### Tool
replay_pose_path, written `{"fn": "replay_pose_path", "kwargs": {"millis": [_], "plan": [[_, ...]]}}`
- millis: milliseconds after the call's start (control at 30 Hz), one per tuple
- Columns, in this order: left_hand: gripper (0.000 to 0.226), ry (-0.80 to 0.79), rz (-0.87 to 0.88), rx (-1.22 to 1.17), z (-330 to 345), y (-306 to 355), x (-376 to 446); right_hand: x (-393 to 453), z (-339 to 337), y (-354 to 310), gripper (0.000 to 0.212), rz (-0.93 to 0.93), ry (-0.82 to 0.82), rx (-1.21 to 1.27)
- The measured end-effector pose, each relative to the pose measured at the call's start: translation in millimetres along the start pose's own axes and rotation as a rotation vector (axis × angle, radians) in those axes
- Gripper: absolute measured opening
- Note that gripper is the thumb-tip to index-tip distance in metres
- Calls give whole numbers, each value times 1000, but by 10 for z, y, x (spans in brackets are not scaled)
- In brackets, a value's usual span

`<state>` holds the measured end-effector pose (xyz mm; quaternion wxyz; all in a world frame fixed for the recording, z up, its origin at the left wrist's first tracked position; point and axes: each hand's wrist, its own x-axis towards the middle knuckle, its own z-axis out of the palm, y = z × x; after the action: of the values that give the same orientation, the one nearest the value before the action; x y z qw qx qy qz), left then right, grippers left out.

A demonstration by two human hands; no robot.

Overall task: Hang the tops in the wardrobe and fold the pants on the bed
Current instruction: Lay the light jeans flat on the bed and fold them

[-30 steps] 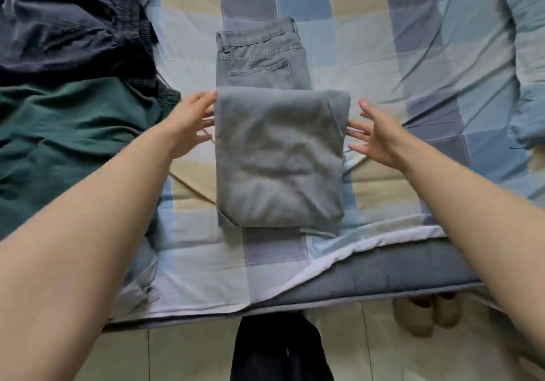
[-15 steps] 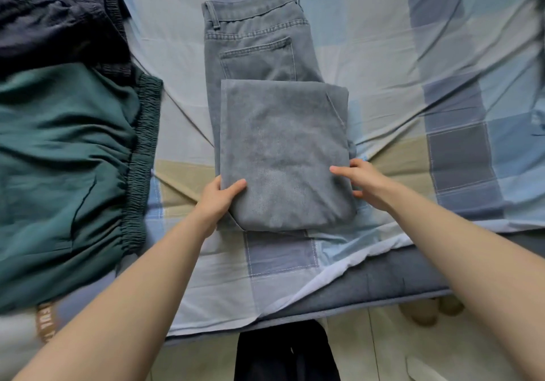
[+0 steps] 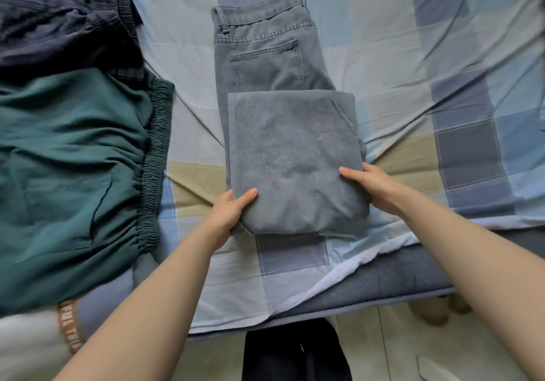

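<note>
Grey jeans (image 3: 292, 150) lie on the checked bed sheet (image 3: 427, 91), legs folded up over the seat, waistband at the far end. My left hand (image 3: 228, 212) grips the folded bundle's near left corner, thumb on top and fingers under it. At the near right edge, my right hand (image 3: 373, 187) holds the bundle the same way, thumb lying on the denim. Green pants (image 3: 73, 180) with an elastic waistband lie spread at the left. Dark navy pants (image 3: 59, 23) sit behind them at the far left.
The bed's near edge (image 3: 383, 280) shows a grey mattress side below the sheet. A white garment with a brown lettered band (image 3: 66, 330) lies at the near left corner. Slippers (image 3: 433, 310) sit on the tiled floor under the bed at right.
Both hands moved from the far corners of the folded leg section down to its near corners and took hold there. The view shifted closer to the bed.
</note>
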<state>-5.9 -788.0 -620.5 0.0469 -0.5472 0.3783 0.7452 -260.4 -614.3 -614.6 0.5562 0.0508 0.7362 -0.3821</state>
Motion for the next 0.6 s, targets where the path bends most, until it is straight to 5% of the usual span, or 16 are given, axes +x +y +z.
{"fn": "replay_pose_path", "kwargs": {"millis": [200, 433, 600], "plan": [[17, -38, -70, 222, -192, -409, -438, -381, -53, 661, 39, -5, 23, -93], [22, 95, -103, 272, -113, -668, -481, -392, 98, 825, 37, -241, 43, -400], [25, 79, -151, 354, -235, -703, -594, -339, 38, 826, 37, -143, -28, -389]]}}
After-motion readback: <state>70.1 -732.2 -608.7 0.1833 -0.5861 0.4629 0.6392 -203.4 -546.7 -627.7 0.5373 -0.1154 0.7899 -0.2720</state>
